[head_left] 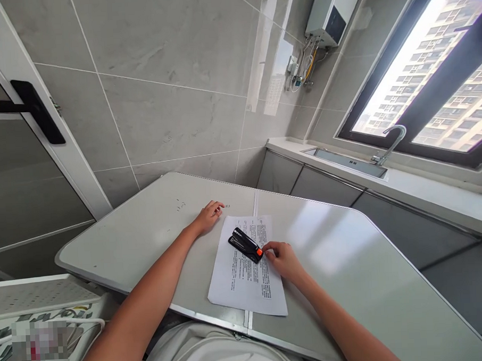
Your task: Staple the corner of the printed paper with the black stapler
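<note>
A black stapler (244,245) with an orange end lies aslant on a stack of printed paper (225,287). The fingers of my right hand (283,259) are curled and closed at its orange end, with the wrist low over the sheet's right edge. My left hand (209,218) rests on the table just beyond the paper's upper left corner, fingers loosely stretched and nothing in them. Small dark bits (181,205), too small to make out, are scattered on the tabletop to its left.
The light folding table (333,288) has a seam down its middle. At the lower left stands a white perforated box (42,290) with cables and small items. A counter with a sink (344,162) and tap (395,142) runs along the right. A door handle (38,112) is at left.
</note>
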Demonstrator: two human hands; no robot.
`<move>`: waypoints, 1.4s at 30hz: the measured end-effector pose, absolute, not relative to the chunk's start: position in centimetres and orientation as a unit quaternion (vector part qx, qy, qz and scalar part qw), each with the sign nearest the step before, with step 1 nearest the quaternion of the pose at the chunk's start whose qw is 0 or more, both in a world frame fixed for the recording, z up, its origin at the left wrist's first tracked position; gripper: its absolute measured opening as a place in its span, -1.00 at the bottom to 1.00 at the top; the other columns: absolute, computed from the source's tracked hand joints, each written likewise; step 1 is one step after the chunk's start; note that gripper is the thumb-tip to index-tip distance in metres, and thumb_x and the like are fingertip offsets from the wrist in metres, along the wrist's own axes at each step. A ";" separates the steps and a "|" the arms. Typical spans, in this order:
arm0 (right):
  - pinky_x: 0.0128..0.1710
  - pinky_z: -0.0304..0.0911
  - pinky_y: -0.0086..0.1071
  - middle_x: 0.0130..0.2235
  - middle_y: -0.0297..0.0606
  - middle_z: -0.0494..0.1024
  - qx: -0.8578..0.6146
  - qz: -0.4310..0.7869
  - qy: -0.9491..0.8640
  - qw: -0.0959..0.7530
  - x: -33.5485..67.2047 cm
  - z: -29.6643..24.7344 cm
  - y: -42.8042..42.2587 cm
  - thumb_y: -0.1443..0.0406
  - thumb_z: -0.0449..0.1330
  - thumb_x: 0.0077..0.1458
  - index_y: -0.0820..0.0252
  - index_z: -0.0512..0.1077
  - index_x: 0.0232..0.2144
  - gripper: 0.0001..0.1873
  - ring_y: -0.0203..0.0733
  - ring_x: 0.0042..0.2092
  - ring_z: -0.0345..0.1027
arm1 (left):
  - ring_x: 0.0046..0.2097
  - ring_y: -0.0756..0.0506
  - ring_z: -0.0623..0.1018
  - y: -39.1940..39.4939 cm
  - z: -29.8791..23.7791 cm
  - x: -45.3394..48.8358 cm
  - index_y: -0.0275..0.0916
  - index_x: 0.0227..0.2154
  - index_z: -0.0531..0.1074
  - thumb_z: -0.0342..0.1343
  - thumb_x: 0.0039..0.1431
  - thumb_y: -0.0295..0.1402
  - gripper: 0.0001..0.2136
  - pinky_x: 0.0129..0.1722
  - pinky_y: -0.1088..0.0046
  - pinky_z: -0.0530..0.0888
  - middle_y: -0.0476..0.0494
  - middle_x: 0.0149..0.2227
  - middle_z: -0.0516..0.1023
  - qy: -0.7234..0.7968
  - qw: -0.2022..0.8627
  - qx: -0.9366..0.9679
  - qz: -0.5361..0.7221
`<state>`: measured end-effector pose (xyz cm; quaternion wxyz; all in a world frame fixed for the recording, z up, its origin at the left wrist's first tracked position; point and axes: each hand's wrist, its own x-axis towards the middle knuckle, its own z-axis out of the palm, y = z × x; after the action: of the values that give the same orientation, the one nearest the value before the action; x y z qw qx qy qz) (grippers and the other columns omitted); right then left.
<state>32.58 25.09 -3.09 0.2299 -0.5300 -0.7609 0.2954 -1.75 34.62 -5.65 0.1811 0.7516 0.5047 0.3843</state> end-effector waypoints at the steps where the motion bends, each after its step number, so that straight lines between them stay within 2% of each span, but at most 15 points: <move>1: -0.42 -0.01 -0.38 -0.56 -0.39 0.28 -0.539 0.295 -0.757 0.221 33.1 -2.9 25.4 0.29 0.07 0.06 0.16 0.65 -0.30 -0.67 -0.25 -0.47 0.13 | -0.04 -0.13 0.51 34.3 -5.3 -1.6 -0.14 0.00 0.48 -0.06 0.41 -0.26 -0.74 0.09 0.25 0.41 -0.15 -0.06 0.44 0.497 0.189 0.759 0.376; 4: -0.44 -0.03 -0.38 -0.56 -0.39 0.27 -0.554 0.302 -0.755 0.179 34.2 -2.3 26.3 0.30 0.10 0.05 0.15 0.66 -0.30 -0.68 -0.26 -0.47 0.12 | -0.07 -0.13 0.50 33.2 -4.0 -1.0 -0.16 -0.09 0.56 -0.05 0.40 -0.26 -0.72 0.03 0.29 0.40 -0.15 -0.11 0.50 0.466 0.210 0.789 0.340; 7: -0.43 0.01 -0.38 -0.52 -0.36 0.35 -0.542 0.307 -0.768 0.149 34.6 -1.7 26.7 0.30 0.13 0.05 0.15 0.68 -0.30 -0.70 -0.25 -0.44 0.17 | -0.23 -0.09 0.47 32.2 -3.0 0.0 -0.20 -0.20 0.62 0.05 0.35 -0.22 -0.74 -0.18 0.39 0.37 -0.09 -0.30 0.52 0.434 0.264 0.812 0.288; 9: -0.41 0.04 -0.38 -0.48 -0.32 0.43 -0.533 0.311 -0.774 0.143 34.7 -1.3 26.7 0.28 0.14 0.08 0.16 0.69 -0.31 -0.71 -0.24 -0.40 0.22 | -0.39 -0.02 0.36 31.6 -2.5 0.7 -0.22 -0.21 0.63 0.12 0.31 -0.15 -0.72 -0.33 0.44 0.29 0.01 -0.48 0.41 0.419 0.309 0.816 0.252; 11: -0.41 0.05 -0.38 -0.45 -0.28 0.49 -0.535 0.314 -0.772 0.137 34.8 -1.0 26.7 0.25 0.14 0.12 0.17 0.69 -0.34 -0.70 -0.23 -0.39 0.26 | -0.47 0.02 0.25 31.2 -2.2 1.3 -0.23 -0.20 0.62 0.21 0.24 -0.10 -0.71 -0.40 0.46 0.20 0.09 -0.56 0.28 0.405 0.345 0.815 0.230; 16: -0.44 0.04 -0.37 -0.43 -0.27 0.54 -0.577 0.267 -0.756 0.155 35.4 -0.4 26.9 0.21 0.18 0.16 0.15 0.69 -0.30 -0.72 -0.25 -0.43 0.28 | -0.38 0.01 0.32 31.1 -1.9 2.1 -0.19 -0.17 0.55 0.45 -0.07 -0.11 -0.57 -0.37 0.49 0.24 0.08 -0.42 0.36 0.371 0.400 0.820 0.175; 19: -0.43 0.05 -0.36 -0.55 -0.34 0.39 -0.573 0.235 -0.743 0.253 34.6 -0.7 26.6 0.08 0.12 0.27 0.17 0.65 -0.25 -0.62 -0.25 -0.48 0.19 | -0.32 -0.02 0.36 31.2 -2.0 2.1 -0.18 -0.16 0.52 0.50 -0.18 -0.09 -0.48 -0.34 0.49 0.27 0.05 -0.35 0.39 0.365 0.376 0.839 0.146; 22: -0.32 0.18 -0.36 -0.41 -0.32 0.47 -0.512 0.252 -0.754 0.325 32.6 -1.6 25.7 0.00 0.16 0.26 0.16 0.56 -0.03 -0.56 -0.20 -0.37 0.31 | -0.32 -0.02 0.37 31.2 -2.0 2.1 -0.16 -0.13 0.49 0.47 -0.11 -0.05 -0.49 -0.31 0.48 0.28 0.05 -0.35 0.39 0.365 0.355 0.850 0.139; 24: -0.20 0.26 -0.33 -0.20 -0.24 0.54 -0.472 0.261 -0.782 0.312 31.2 -2.2 25.0 0.04 0.27 0.18 0.12 0.48 0.08 -0.51 -0.13 -0.20 0.39 | -0.35 -0.02 0.36 31.2 -2.1 2.3 -0.16 -0.13 0.48 0.42 -0.04 -0.01 -0.51 -0.29 0.46 0.29 0.06 -0.38 0.38 0.363 0.341 0.856 0.139; 26: -0.12 0.27 -0.29 -0.08 -0.19 0.53 -0.460 0.251 -0.802 0.287 30.3 -2.7 24.6 0.14 0.32 0.14 0.11 0.46 0.04 -0.57 -0.08 -0.09 0.39 | -0.34 -0.04 0.37 31.1 -2.0 2.4 -0.17 -0.14 0.48 0.38 0.02 0.02 -0.53 -0.24 0.44 0.31 0.04 -0.38 0.38 0.359 0.322 0.865 0.142; 29: -0.05 0.26 -0.26 -0.08 -0.19 0.54 -0.454 0.226 -0.813 0.285 30.0 -2.9 24.7 0.30 0.27 0.17 0.12 0.48 -0.06 -0.73 -0.06 -0.03 0.39 | -0.26 -0.09 0.41 31.1 -1.9 2.6 -0.18 -0.14 0.49 0.35 0.06 0.04 -0.55 -0.17 0.40 0.34 -0.04 -0.30 0.43 0.348 0.295 0.877 0.150; 31: 0.00 0.25 -0.24 -0.07 -0.19 0.56 -0.454 0.220 -0.809 0.302 30.2 -2.9 25.2 0.34 0.27 0.16 0.12 0.48 -0.05 -0.72 -0.06 0.00 0.39 | -0.18 -0.13 0.43 31.0 -1.8 2.6 -0.18 -0.11 0.50 0.33 0.08 0.04 -0.55 -0.14 0.39 0.35 -0.10 -0.21 0.44 0.343 0.285 0.882 0.155; 34: -0.05 0.27 -0.24 -0.10 -0.21 0.58 -0.465 0.232 -0.795 0.314 30.6 -3.1 25.8 0.31 0.29 0.15 0.13 0.49 -0.07 -0.73 -0.07 -0.06 0.42 | -0.13 -0.16 0.44 31.0 -1.8 2.5 -0.17 -0.11 0.49 0.29 0.15 0.01 -0.60 -0.14 0.38 0.36 -0.15 -0.14 0.43 0.342 0.282 0.883 0.157; 39: -0.13 0.31 -0.27 -0.16 -0.28 0.62 -0.471 0.247 -0.778 0.335 31.1 -3.1 26.1 0.24 0.32 0.09 0.10 0.48 -0.05 -0.66 -0.14 -0.18 0.45 | -0.19 -0.11 0.41 31.1 -2.0 2.6 -0.21 -0.27 0.42 0.27 0.18 -0.05 -0.68 -0.21 0.41 0.34 -0.09 -0.22 0.41 0.350 0.294 0.875 0.158; 42: -0.10 0.34 -0.25 -0.23 -0.30 0.64 -0.485 0.264 -0.752 0.360 31.9 -3.0 26.3 0.18 0.35 0.05 0.10 0.51 -0.19 -0.74 -0.13 -0.20 0.49 | -0.22 -0.09 0.39 31.2 -2.0 2.6 -0.21 -0.31 0.40 0.29 0.15 -0.04 -0.66 -0.26 0.43 0.32 -0.07 -0.24 0.40 0.357 0.310 0.867 0.158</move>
<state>31.90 26.30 -2.98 0.3596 -0.4850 -0.7523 0.2635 2.58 31.18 -2.01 0.3101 0.8667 0.3572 0.1585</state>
